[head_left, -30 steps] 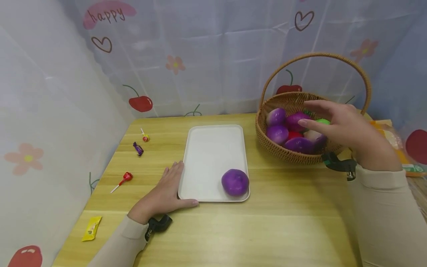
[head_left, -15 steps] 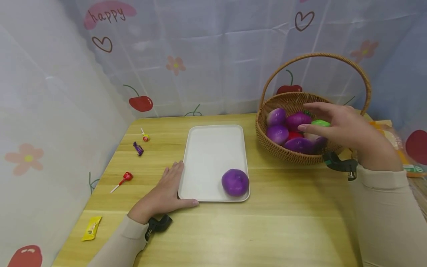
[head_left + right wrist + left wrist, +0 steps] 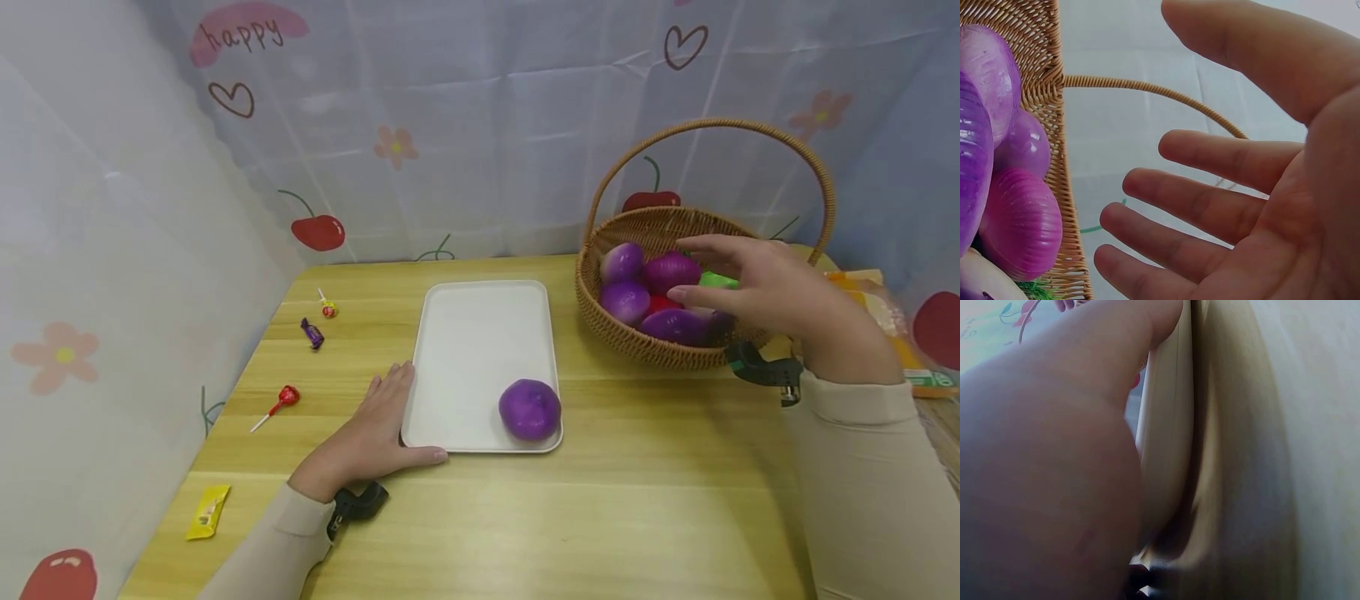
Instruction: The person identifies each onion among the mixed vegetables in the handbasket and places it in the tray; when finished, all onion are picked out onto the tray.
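A wicker basket (image 3: 645,346) with a tall handle stands at the table's right and holds several purple onions (image 3: 670,271) plus red and green pieces. My right hand (image 3: 750,283) hovers over the basket with fingers spread and holds nothing; in the right wrist view the fingers (image 3: 1204,206) hang beside the onions (image 3: 1019,222) and the basket rim (image 3: 1054,81). A white tray (image 3: 472,333) lies mid-table with one purple onion (image 3: 529,409) in its near right corner. My left hand (image 3: 371,429) lies flat against the tray's near left corner, and the tray edge (image 3: 1169,425) shows in the left wrist view.
Two lollipops (image 3: 279,403) (image 3: 327,309), a purple candy (image 3: 312,333) and a yellow wrapper (image 3: 207,512) lie along the table's left side. An orange packet (image 3: 885,317) sits behind the basket at the right. Printed curtains close in the back and left.
My right hand has drifted slightly left and lower over the basket. The left hand, tray and onion on it have not moved.
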A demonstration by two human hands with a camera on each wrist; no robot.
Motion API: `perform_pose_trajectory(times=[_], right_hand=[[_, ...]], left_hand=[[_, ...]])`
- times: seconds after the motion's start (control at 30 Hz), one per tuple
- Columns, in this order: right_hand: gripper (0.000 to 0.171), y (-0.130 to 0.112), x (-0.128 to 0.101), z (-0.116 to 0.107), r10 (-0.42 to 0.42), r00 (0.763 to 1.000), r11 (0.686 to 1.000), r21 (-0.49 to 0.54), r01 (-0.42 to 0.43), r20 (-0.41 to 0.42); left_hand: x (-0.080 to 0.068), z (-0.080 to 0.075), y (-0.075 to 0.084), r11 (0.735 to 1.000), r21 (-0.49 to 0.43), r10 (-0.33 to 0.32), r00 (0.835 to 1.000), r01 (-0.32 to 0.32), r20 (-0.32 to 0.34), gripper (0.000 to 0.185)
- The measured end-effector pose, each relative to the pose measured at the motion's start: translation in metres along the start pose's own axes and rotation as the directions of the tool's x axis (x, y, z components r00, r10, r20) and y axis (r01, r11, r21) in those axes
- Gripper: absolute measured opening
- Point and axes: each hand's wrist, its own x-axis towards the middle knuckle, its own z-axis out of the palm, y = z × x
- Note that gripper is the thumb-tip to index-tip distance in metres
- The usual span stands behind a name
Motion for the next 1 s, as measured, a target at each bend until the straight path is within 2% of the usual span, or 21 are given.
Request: perform_pose_trajectory(times=[0.2,0.7,1.0], right_hand=[[0.079,0.0011,0.0006,0.0011,0.01,1.0,1.0,-0.01,-0.01,0.015],[0.074,-0.0025,0.0014,0.0056,-0.094,0.995,0.995,-0.038,0.093,-0.022],[0.077,-0.0024,0.0021,0.0075,-0.096,0.995,0.994,-0.053,0.096,0.002]], left_hand=[[0.0011,-0.0009,0.0008,1.0,-0.003,0.002,1.0,-0.002,0.004,0.14],[-0.0003,-0.0004,-0.0007,1.0,0.004,-0.01,1.0,0.01,0.009,0.141],[-0.0004,-0.0013,0.0014,1.0,-0.001,-0.01,1.0,0.01,0.009,0.14]])
